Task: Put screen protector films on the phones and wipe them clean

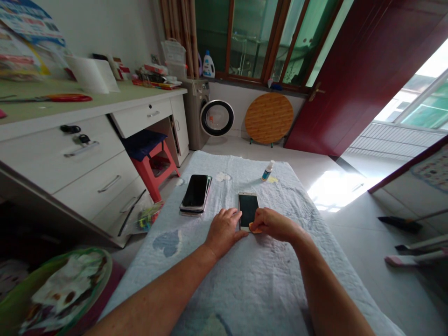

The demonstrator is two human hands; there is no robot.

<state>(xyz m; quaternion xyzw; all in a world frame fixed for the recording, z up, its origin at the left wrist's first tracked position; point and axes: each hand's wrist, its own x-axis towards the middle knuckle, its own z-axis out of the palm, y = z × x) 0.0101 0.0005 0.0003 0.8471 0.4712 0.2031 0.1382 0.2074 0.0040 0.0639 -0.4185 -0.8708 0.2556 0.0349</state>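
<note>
A smartphone (pixel 248 208) with a dark screen and a pale frame lies face up on the light blue cloth (pixel 245 284) that covers the table. My left hand (pixel 225 229) grips its left side, fingers along the edge and thumb by the bottom corner. Pinched in my right hand (pixel 271 223) is a small orange cloth (pixel 255 228), pressed on the lower right of the phone; most of it is hidden under my fingers. To the left lies a stack of phones (pixel 196 191), a black one on top. Beyond my right hand stands a small spray bottle (pixel 268 171) with a white cap.
Left of the table are a white desk (pixel 94 163), a red stool (pixel 156 163) and a bin (pixel 101 280) holding used tissues. Behind, a washing machine (pixel 196 112) has its round door open, beside a round wooden tabletop (pixel 269 117) leaning on the wall.
</note>
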